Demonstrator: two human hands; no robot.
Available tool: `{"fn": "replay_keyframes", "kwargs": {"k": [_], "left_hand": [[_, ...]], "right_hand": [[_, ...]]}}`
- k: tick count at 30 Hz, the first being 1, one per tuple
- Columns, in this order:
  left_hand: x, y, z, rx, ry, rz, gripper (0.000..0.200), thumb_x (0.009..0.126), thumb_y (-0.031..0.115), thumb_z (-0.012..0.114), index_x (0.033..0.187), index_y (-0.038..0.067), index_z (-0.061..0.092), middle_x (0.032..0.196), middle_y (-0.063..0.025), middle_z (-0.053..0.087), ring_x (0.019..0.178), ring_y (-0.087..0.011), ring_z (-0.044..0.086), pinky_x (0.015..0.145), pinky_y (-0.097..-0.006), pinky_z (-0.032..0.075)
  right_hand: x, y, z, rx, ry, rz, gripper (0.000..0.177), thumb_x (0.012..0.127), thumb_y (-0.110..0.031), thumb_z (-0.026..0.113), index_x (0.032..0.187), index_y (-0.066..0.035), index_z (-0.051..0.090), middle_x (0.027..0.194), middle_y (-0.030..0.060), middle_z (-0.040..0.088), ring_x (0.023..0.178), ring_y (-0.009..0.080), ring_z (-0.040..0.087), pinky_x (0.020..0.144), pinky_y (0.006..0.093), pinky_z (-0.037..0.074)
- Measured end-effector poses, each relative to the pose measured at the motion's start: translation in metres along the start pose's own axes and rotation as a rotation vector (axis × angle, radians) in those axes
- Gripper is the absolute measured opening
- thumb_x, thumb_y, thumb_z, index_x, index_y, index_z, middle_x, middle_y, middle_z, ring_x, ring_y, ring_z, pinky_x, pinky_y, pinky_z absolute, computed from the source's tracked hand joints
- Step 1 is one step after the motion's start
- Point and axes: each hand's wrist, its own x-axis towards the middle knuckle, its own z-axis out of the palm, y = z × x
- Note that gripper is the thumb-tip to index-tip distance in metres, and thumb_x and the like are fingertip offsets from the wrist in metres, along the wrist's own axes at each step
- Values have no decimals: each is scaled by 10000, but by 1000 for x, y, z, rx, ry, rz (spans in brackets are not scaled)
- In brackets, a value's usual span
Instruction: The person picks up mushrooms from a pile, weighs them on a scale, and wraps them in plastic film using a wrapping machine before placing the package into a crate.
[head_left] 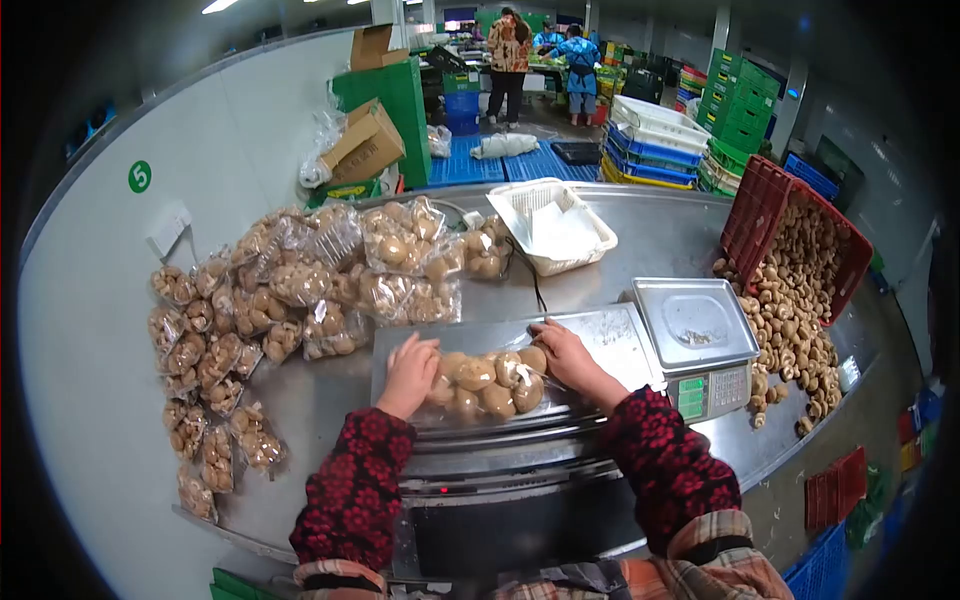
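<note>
A clear plastic bag of brown mushrooms (490, 385) lies on a flat metal tray-like machine top (605, 345) in front of me. My left hand (408, 375) is at the bag's left end, fingers bent against the film. At the opposite end, my right hand (570, 360) grips the film near the upper right corner, with some of the plastic stretched under the palm. Just right of this surface stands a weighing scale (697, 320) with a lit green display; a few small crumbs lie on its pan.
Many filled mushroom bags (300, 280) are heaped on the left of the steel table. A white basket (555, 225) holding white sheets stands behind. To the right, a tipped red crate (755, 215) spills loose mushrooms (800, 310). Stacked crates (655, 140) and people (510, 60) appear farther back.
</note>
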Motion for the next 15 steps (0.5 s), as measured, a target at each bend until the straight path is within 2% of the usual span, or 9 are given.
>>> {"fn": "replay_keyframes", "kwargs": {"k": [2, 5, 6, 7, 8, 10, 12, 14, 15], "left_hand": [[8, 6, -10, -127, -156, -242, 175, 895, 199, 514, 857, 28, 527, 815, -171, 630, 792, -347, 617, 666, -433, 470], [13, 20, -24, -307, -308, -604, 244, 915, 243, 491, 857, 8, 522, 676, -143, 586, 599, -295, 603, 537, -403, 464], [11, 24, -33, -383, -376, -710, 248, 921, 249, 491, 861, 10, 522, 659, -118, 572, 584, -263, 599, 522, -393, 456], [7, 27, -40, -456, -448, -815, 251, 927, 254, 491, 865, 13, 521, 642, -94, 558, 568, -232, 595, 507, -382, 449], [-6, 24, -38, -630, -482, -912, 252, 928, 247, 495, 837, 16, 536, 595, -43, 519, 436, -134, 516, 383, -303, 399], [-10, 46, -62, -763, -433, -997, 253, 931, 245, 494, 832, 17, 545, 601, -25, 520, 400, -97, 475, 347, -253, 354], [-19, 66, -94, -998, -397, -1088, 247, 937, 231, 486, 848, 11, 557, 601, -17, 517, 383, -76, 449, 330, -225, 314], [-38, 92, -127, -930, -469, -1074, 257, 934, 223, 486, 789, 22, 556, 543, -7, 496, 379, -76, 447, 334, -223, 310], [-47, 108, -144, -890, -532, -1078, 276, 930, 225, 488, 740, 32, 538, 529, -5, 488, 379, -79, 439, 344, -226, 322]], "right_hand": [[3, -14, -14, 144, -121, 179, 219, 882, -177, 496, 973, -20, 618, 964, 186, 633, 944, 348, 594, 844, 406, 465], [-8, -20, -31, 447, -224, 450, 233, 926, -173, 466, 978, 12, 598, 832, 113, 600, 737, 192, 596, 663, 305, 490], [-11, -45, -47, 560, -290, 582, 279, 910, -216, 441, 926, 24, 583, 754, 148, 600, 619, 206, 617, 554, 335, 513], [-14, -47, -47, 530, -310, 617, 275, 911, -217, 440, 899, 22, 576, 719, 137, 592, 586, 199, 609, 524, 326, 505], [-19, -48, -46, 502, -332, 655, 274, 911, -217, 439, 873, 20, 569, 683, 125, 584, 553, 192, 601, 493, 317, 497], [-27, -74, -56, 424, -368, 731, 304, 907, -230, 437, 788, 26, 549, 595, 121, 567, 549, 221, 604, 498, 334, 493], [-47, -99, -67, 318, -347, 664, 326, 907, -242, 431, 792, 35, 559, 616, 151, 579, 570, 261, 609, 530, 363, 491], [-78, -104, -69, 205, -309, 425, 363, 909, -271, 415, 813, 40, 577, 674, 197, 604, 625, 327, 614, 597, 411, 482], [-96, -108, -70, 184, -389, 437, 373, 914, -283, 405, 820, 29, 586, 700, 200, 618, 647, 340, 616, 608, 417, 482]]}}
